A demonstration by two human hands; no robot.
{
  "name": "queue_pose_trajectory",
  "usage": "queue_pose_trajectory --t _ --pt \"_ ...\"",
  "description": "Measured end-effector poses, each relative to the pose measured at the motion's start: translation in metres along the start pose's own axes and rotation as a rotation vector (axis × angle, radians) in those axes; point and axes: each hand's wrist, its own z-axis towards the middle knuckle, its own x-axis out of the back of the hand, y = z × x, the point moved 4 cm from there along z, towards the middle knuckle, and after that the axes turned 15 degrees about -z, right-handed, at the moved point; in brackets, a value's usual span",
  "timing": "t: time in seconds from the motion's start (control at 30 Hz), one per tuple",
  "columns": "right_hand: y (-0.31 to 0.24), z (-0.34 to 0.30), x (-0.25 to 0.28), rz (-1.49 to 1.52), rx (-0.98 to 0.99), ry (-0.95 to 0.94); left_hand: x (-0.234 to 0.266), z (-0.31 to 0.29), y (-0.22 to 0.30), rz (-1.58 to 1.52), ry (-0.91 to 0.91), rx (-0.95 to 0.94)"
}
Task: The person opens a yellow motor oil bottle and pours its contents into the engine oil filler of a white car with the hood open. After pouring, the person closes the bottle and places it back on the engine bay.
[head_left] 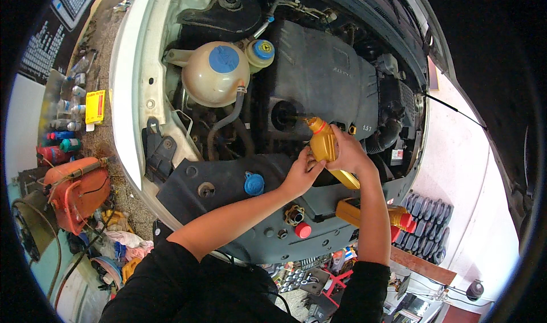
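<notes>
A gold motor oil bottle [323, 143] is tilted over the engine, its neck pointing left at the round oil filler opening [285, 115] in the black engine cover [319, 72]. My right hand [352, 153] wraps around the bottle's body from the right. Fingers of my left hand [303, 172] are closed against its near left side. On the black front panel below my forearms lie a dark oil filler cap [294, 215] and a red bottle cap [303, 230]. Another gold bottle [347, 211] rests there, partly behind my right forearm.
A beige coolant tank [213, 75] with a blue cap stands left of the engine, beside a smaller blue-capped reservoir [260, 54]. A blue washer cap [254, 183] sits on the panel. The raised hood hangs at right. An orange container [77, 192] and bottles stand on the left floor.
</notes>
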Motion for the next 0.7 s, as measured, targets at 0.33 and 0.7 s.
queue_pose_trajectory --t 0.33,0.7 --pt "-0.007 -0.002 0.01 -0.002 -0.028 -0.048 -0.001 0.001 -0.003 -0.062 0.019 -0.026" --pt "-0.003 0.003 0.007 -0.02 -0.009 -0.063 0.002 0.002 -0.005 -0.045 -0.013 -0.003"
